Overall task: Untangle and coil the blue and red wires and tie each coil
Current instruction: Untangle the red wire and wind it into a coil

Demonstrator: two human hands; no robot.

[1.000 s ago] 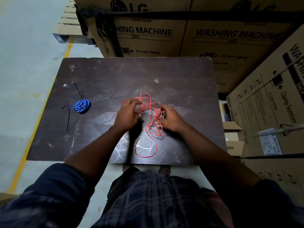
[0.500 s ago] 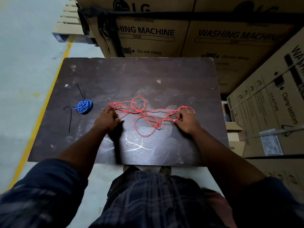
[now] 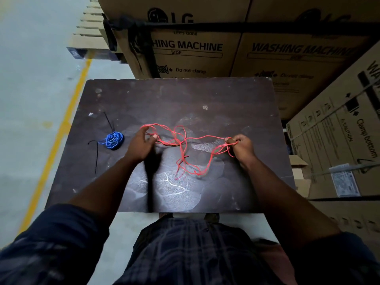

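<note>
A tangled red wire (image 3: 183, 145) is stretched between my two hands above the dark table (image 3: 185, 95). My left hand (image 3: 141, 145) holds the wire's left loops with its fingers and thumb. At the right, my right hand (image 3: 242, 146) pinches several strands. Loose red loops hang down to the table between them. A blue wire (image 3: 112, 139) lies in a small coil at the table's left, with a black tie (image 3: 96, 153) through it, apart from both hands.
Large cardboard washing-machine boxes (image 3: 189, 46) stand behind the table and along the right (image 3: 339, 128). A yellow line (image 3: 61, 128) runs on the grey floor to the left. A small open carton (image 3: 298, 169) sits by the table's right edge.
My hands have moved apart, pulling the red wire from a bunched tangle into a long stretched span. The blue coil has not moved.
</note>
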